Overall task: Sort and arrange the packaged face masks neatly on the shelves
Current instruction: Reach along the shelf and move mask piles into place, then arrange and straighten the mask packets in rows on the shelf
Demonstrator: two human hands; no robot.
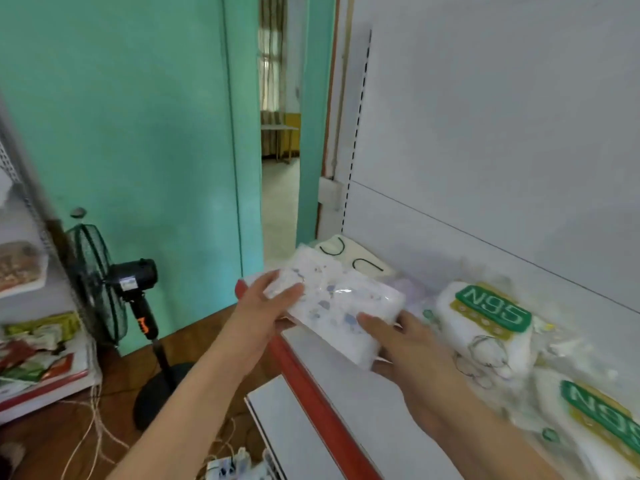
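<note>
A clear-wrapped pack of white masks with small blue-grey print (337,308) is held in both hands above the left front part of a white shelf (374,396) edged with a red strip (311,393). The left hand (266,308) is closed around the pack's left end, thumb on top; the right hand (412,351) is closed on its near right corner, thumb pressed on the top face and fingers underneath. Both grips are therefore narrow, each holding the same pack.

Behind the pack, at the shelf's far left end, a cream pack with black ear loops (349,254) is seen lying flat. To the right, two white packs labelled N95 in green are seen on the shelf: one (485,320) just beside the right hand, another (602,420) nearer the camera at the right edge.

On the wooden floor to the left, a black standing fan (114,285) is placed before a green wall (138,133).
</note>
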